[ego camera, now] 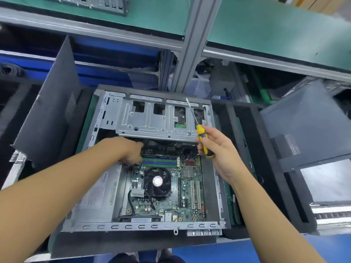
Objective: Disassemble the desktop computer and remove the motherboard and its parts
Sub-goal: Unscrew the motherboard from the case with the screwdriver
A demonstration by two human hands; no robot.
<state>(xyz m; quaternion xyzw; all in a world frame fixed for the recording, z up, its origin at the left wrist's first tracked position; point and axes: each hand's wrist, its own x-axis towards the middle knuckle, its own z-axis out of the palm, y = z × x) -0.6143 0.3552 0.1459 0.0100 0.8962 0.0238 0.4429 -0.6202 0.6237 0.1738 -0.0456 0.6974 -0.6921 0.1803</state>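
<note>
We see the desktop computer (144, 227) lying on its side, its grey metal chassis open towards us. Inside, the green motherboard (167, 205) lies flat against the bottom, not yet removed. A black round cooler fan (157, 181) with a pale hub label sits near its middle. Green and blue memory slots (160, 161) run across its far edge, and long expansion slots (195, 194) line its right side. A silver drive cage (152, 120) spans the chassis's far end, and a grey power supply (98, 196) fills the left.

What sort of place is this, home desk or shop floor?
Probably an electronics teardown or repair line: green-matted shelves on aluminium framing, an opened desktop case, right hand holding a screwdriver, more dark PC cases alongside.
</note>
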